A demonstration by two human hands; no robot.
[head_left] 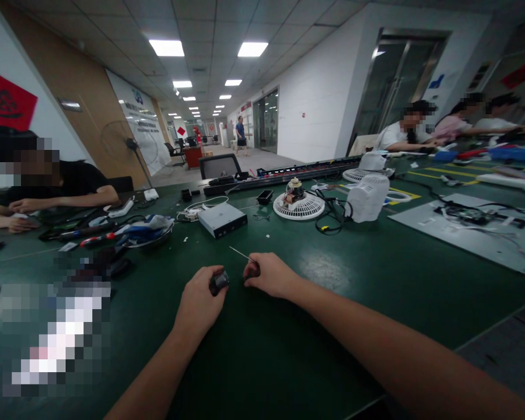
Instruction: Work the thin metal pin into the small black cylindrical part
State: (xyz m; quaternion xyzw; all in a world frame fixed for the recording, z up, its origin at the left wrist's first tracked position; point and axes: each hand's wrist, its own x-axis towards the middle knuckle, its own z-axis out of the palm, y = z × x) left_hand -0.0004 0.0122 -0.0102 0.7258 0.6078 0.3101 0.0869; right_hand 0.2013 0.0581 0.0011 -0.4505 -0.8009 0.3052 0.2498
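Between the thumb and fingers of my left hand [201, 294] is a small dark block-shaped part [219, 282] with a shiny face. My right hand [271, 274], just to its right, is closed on a thin metal rod [240, 253] that points up and to the left. Something dark also shows between the right fingers, too small to name. The two hands are apart, low over the green tabletop [332, 338]. Beyond them lies a silver-and-black drive-like box [223, 219].
A white fan grille with a motor [298, 204], a small black tray [265, 196] and a white housing [367, 197] stand farther back. On the right lies a flat panel with wires [468, 227]. Tools and a blue bundle [146, 229] sit at left, near another person's arm [70, 201].
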